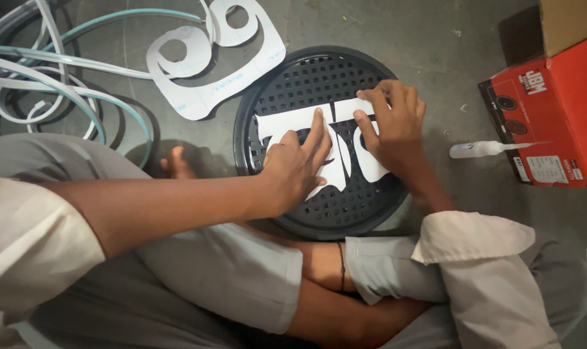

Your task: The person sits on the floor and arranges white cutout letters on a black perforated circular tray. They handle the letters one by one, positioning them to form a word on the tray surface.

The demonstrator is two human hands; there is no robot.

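Left hand [298, 165] and right hand [391, 123], fingers extended and pressed flat, hold a white cutout [287, 123] against a round black perforated tray [306, 81] lying on the grey floor [435, 39] before the seated person's crossed legs. Nearby: a second cutout [203, 97], white strips [48, 71], a glue bottle [477, 149], a red box [558, 110].

A person sits cross-legged on the grey floor [435, 39] with a round black perforated tray [293, 77] in front of the knees. Both hands lie on a white cut-out shape [277, 123] resting on the tray: the left hand [296, 165] presses flat on its middle, the right hand [393, 123] presses its right part, fingers [364, 126] spread. A white offcut sheet [203, 77] lies beyond the tray, coiled strips [41, 71] beside it. A small white bottle [477, 149] lies near a red box [558, 116].
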